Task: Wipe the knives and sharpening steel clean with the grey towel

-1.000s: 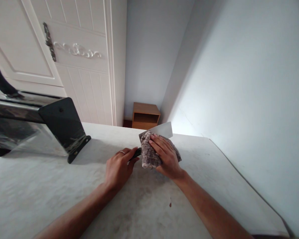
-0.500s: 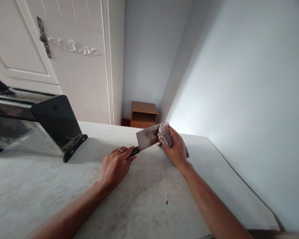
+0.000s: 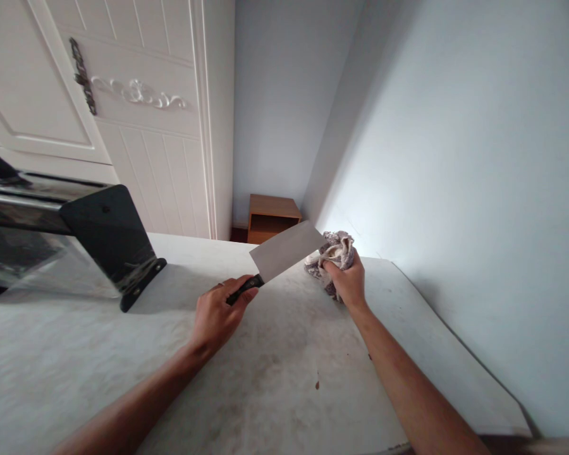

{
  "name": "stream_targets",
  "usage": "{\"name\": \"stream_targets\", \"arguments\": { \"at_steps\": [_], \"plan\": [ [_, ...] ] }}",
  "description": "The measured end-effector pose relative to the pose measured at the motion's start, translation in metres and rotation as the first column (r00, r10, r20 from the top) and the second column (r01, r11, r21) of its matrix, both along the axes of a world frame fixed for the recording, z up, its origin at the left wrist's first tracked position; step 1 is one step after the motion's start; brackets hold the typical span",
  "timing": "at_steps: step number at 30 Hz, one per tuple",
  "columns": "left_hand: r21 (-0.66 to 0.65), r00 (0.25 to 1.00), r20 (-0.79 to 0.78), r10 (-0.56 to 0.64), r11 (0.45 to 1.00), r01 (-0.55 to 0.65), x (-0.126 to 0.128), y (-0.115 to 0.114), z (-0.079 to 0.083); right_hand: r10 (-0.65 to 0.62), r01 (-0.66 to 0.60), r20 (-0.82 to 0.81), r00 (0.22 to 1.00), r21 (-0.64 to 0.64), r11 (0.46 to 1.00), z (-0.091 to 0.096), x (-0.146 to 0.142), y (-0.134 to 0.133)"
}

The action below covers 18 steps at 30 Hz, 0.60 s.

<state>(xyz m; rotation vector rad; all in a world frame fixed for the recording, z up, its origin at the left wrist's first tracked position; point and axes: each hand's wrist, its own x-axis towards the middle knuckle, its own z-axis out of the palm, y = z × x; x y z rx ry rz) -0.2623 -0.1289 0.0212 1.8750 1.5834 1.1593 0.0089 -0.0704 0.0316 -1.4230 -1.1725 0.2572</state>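
My left hand point(image 3: 224, 313) is closed round the black handle of a cleaver point(image 3: 287, 251), and a ring shows on one finger. The broad grey blade is tilted up to the right above the table, its whole face in sight. Bunched in my right hand point(image 3: 351, 281) is a mottled purple-grey and white cloth point(image 3: 337, 249), with folds spilling past the fingers. The cloth sits right by the far end of the blade; whether the two touch I cannot tell.
On the left of the white, stained table point(image 3: 246, 379) stands a black-sided rack with clear panels point(image 3: 109, 237). A pale wardrobe point(image 3: 146, 126) rises behind it. Beyond the far edge is a small brown wooden cabinet point(image 3: 275, 207). A light wall point(image 3: 478, 189) borders the right side.
My right hand with the cloth has moved right, off the blade's far end, and turned. More of the blade shows now, and the cleaver has tilted slightly.
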Motion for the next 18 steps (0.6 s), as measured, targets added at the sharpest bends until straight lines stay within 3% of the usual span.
{"name": "stream_targets", "arguments": {
  "at_steps": [3, 6, 9, 12, 15, 18],
  "plan": [
    [-0.048, 0.986, 0.160, -0.048, 0.997, 0.056, 0.000, -0.003, 0.004, 0.067, -0.055, -0.178, 0.982, 0.071, 0.996, 0.002, -0.004, -0.001],
    [-0.092, 0.944, 0.319, -0.080, 0.989, 0.115, 0.003, -0.005, 0.005, 0.107, -0.073, -0.226, 0.968, 0.151, 0.986, 0.004, -0.012, -0.006],
    [-0.217, 0.815, 0.577, -0.049, 0.953, 0.211, 0.006, -0.004, 0.006, 0.141, -0.101, -0.161, 0.977, 0.236, 0.966, 0.001, -0.022, -0.013],
    [-0.350, 0.671, 0.740, 0.045, 0.878, 0.327, 0.009, -0.003, 0.009, 0.175, -0.159, -0.021, 0.984, 0.312, 0.937, -0.008, -0.030, -0.020],
    [-0.410, 0.641, 0.764, 0.078, 0.825, 0.388, 0.010, -0.002, 0.012, 0.209, -0.284, 0.227, 0.951, 0.374, 0.883, -0.014, -0.033, -0.027],
    [-0.425, 0.669, 0.740, 0.062, 0.814, 0.395, 0.008, 0.000, 0.012, 0.281, -0.541, 0.581, 0.764, 0.340, 0.770, -0.008, -0.038, -0.036]
  ]
}}
